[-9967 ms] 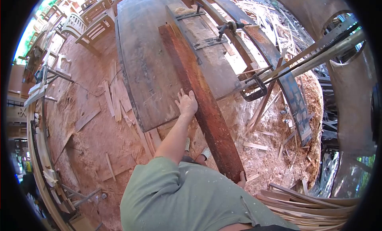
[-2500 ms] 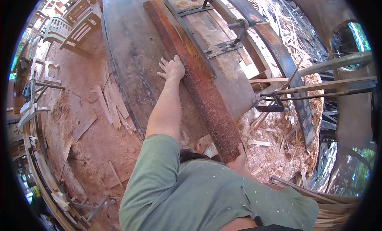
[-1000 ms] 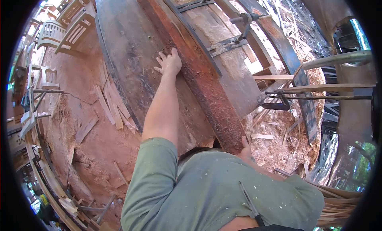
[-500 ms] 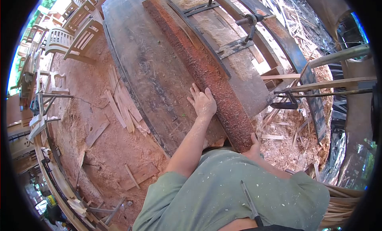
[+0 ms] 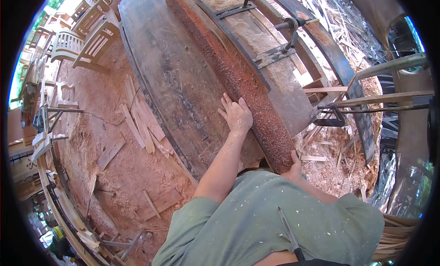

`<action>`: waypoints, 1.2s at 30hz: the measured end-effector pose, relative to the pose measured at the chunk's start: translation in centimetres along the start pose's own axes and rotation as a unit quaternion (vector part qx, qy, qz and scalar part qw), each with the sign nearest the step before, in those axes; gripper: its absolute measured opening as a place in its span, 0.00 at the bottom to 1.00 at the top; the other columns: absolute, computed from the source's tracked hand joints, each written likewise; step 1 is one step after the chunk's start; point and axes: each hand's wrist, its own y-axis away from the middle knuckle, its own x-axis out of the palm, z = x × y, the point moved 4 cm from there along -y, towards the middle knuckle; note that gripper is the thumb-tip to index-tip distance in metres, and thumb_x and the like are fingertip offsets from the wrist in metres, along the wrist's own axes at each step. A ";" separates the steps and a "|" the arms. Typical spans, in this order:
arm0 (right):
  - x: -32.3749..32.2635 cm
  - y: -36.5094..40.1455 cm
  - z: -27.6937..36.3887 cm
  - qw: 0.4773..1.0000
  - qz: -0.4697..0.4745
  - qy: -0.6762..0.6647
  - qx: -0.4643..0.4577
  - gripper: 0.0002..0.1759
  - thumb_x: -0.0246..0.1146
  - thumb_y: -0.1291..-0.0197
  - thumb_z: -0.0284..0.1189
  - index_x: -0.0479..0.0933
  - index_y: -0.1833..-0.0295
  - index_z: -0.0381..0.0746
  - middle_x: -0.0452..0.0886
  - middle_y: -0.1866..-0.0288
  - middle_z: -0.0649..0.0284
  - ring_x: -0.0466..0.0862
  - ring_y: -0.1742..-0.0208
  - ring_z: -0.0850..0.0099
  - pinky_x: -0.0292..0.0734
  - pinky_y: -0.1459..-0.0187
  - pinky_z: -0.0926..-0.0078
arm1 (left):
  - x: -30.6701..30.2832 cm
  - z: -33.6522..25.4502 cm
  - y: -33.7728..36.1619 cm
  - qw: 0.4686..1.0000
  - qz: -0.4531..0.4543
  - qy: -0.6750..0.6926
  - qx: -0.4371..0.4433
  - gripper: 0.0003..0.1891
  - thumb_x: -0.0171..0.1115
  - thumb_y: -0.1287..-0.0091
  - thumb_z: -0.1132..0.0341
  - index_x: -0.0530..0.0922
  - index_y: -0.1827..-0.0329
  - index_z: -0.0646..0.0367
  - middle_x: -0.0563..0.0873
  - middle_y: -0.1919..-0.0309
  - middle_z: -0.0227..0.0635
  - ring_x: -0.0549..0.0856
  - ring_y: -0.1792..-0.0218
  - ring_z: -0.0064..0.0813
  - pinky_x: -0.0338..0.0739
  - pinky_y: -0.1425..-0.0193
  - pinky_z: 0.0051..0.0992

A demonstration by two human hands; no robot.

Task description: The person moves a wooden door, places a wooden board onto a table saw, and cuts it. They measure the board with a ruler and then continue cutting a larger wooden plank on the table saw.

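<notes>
A long reddish-brown board with a rough, speckled surface (image 5: 238,75) lies lengthwise on a worn wooden worktable (image 5: 160,73). My left hand (image 5: 237,114) rests against the board's left edge, fingers apart and partly on the tabletop. At the board's near end, my right hand (image 5: 294,167) grips its right edge and corner, with some fingers hidden beneath or behind it. A dark metal bar (image 5: 233,43) runs along the board's right side.
Clamps with a handle (image 5: 292,25) stand right of the board. Slatted wooden chairs (image 5: 96,41) are at the upper left. Wood strips (image 5: 140,124) and sawdust cover the ground. Long poles (image 5: 385,99) extend in from the right.
The view has shifted slightly. My left hand has its fingers a little closer together against the board's edge; my right hand remains at the board's near end.
</notes>
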 end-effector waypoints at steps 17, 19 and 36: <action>2.2 -1.4 -0.4 1.000 0.014 -0.019 -0.009 0.32 0.60 0.31 0.50 0.69 0.30 0.43 0.75 0.31 0.53 0.74 0.32 0.50 0.65 0.30 0.41 | -0.9 -0.4 -2.3 0.999 -0.017 -0.044 -0.007 0.34 0.32 0.19 0.52 0.76 0.44 0.81 0.53 0.20 0.55 0.50 0.19 0.50 0.40 0.18 0.57; 2.3 -1.6 -0.3 1.000 0.009 -0.010 -0.016 0.33 0.61 0.32 0.50 0.69 0.29 0.43 0.76 0.32 0.54 0.75 0.33 0.50 0.66 0.30 0.41 | -0.9 -0.2 -2.6 0.999 -0.017 -0.047 -0.008 0.34 0.32 0.19 0.52 0.76 0.44 0.80 0.52 0.20 0.54 0.50 0.19 0.50 0.39 0.18 0.56; 4.5 -3.2 -0.3 0.999 -0.003 0.012 -0.035 0.30 0.61 0.30 0.47 0.70 0.30 0.41 0.75 0.31 0.54 0.74 0.31 0.53 0.66 0.29 0.45 | -2.0 -0.6 -5.1 0.997 -0.021 -0.062 -0.031 0.33 0.31 0.19 0.51 0.78 0.45 0.76 0.52 0.19 0.54 0.51 0.19 0.49 0.41 0.19 0.57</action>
